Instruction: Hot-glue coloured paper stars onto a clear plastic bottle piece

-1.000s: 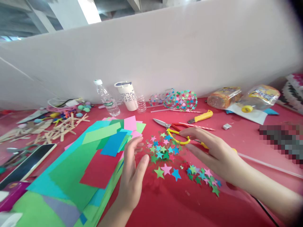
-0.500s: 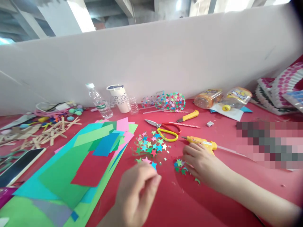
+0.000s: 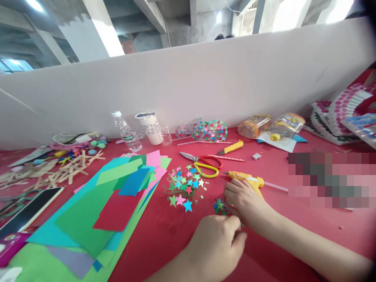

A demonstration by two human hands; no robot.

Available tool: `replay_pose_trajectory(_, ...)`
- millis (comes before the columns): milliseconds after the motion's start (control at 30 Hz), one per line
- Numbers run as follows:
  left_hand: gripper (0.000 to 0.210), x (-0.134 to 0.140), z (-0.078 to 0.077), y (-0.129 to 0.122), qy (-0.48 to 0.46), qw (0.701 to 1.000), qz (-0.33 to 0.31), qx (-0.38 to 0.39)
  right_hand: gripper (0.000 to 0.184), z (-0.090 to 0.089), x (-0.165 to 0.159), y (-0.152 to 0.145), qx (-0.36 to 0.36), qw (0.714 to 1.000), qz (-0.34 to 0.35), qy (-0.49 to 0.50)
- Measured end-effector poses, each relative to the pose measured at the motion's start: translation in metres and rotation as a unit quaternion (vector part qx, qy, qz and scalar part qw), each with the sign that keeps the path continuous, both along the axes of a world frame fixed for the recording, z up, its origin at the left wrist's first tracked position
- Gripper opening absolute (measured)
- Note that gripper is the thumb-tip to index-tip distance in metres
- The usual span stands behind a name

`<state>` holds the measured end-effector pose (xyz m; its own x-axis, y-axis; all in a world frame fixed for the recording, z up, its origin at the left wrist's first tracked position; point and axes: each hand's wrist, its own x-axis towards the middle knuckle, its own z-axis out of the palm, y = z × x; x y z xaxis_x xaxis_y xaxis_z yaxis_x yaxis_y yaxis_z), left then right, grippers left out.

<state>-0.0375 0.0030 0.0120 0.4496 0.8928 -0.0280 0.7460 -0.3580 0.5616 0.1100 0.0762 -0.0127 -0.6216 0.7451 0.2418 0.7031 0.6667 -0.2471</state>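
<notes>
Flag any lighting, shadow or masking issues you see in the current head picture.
Head view: bright openings at upper right blow out to white; head view: the red tabletop looks paler toward the right; head view: a pixelated block masks whatever lies there; head view: the extreme upper-right corner goes black; head view: soft shadow beneath the right hand.

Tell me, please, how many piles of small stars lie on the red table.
2: a larger pile in front of the red-and-yellow-handled scissors, and another pile beside the right hand, which partly hides it. More may be hidden.
</notes>
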Motion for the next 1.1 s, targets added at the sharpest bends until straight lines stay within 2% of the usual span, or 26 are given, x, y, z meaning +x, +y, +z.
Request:
replay_pose_trajectory(133, 0.025, -0.004, -0.008, -0.003, -0.129, 0.983, 0.082, -0.1, 0.012, 0.003, 0.01, -0.002, -0.022, 0.998, -0.001, 0.061)
replay_pose_trajectory(200, 0.022, -0.008, -0.009, -0.002, -0.229, 0.949, 0.118, -0.182, 0.013, 0.007, 0.015, -0.006, -0.031, 0.995, -0.004, 0.097)
replay_pose_trajectory(267, 0.024, -0.011, -0.01, 0.002, -0.332, 0.899, 0.144, -0.248, 0.013, 0.011, 0.018, -0.012, -0.037, 0.991, -0.002, 0.127)
replay_pose_trajectory(333, 0.03, -0.014, -0.011, 0.006, -0.398, 0.858, 0.166, -0.279, 0.012, 0.015, 0.019, -0.019, -0.044, 0.988, 0.017, 0.146)
replay_pose_trajectory(367, 0.031, -0.015, -0.012, 0.008, -0.414, 0.848, 0.175, -0.281, 0.012, 0.016, 0.019, -0.023, -0.051, 0.986, 0.032, 0.154)
replay_pose_trajectory(467, 0.031, -0.018, -0.013, 0.011, -0.418, 0.849, 0.18, -0.271, 0.015, 0.016, 0.015, -0.031, -0.085, 0.978, 0.053, 0.182)
replay_pose_trajectory(667, 0.034, -0.017, -0.014, 0.007, -0.402, 0.844, 0.168, -0.313, 0.015, 0.02, 0.012, -0.034, -0.224, 0.941, -0.032, 0.252)
replay_pose_trajectory(833, 0.032, -0.017, -0.012, 0.004, -0.405, 0.851, 0.14, -0.304, 0.013, 0.026, 0.012, -0.033, -0.333, 0.9, -0.049, 0.277)
replay_pose_trajectory(1000, 0.024, -0.016, -0.011, 0.003, -0.381, 0.869, 0.142, -0.281, 0.014, 0.027, 0.006, -0.035, -0.339, 0.899, -0.03, 0.276)
replay_pose_trajectory(1100, 0.022, -0.015, -0.01, 0.003, -0.382, 0.865, 0.15, -0.287, 0.013, 0.032, 0.01, -0.032, -0.305, 0.92, -0.026, 0.244)
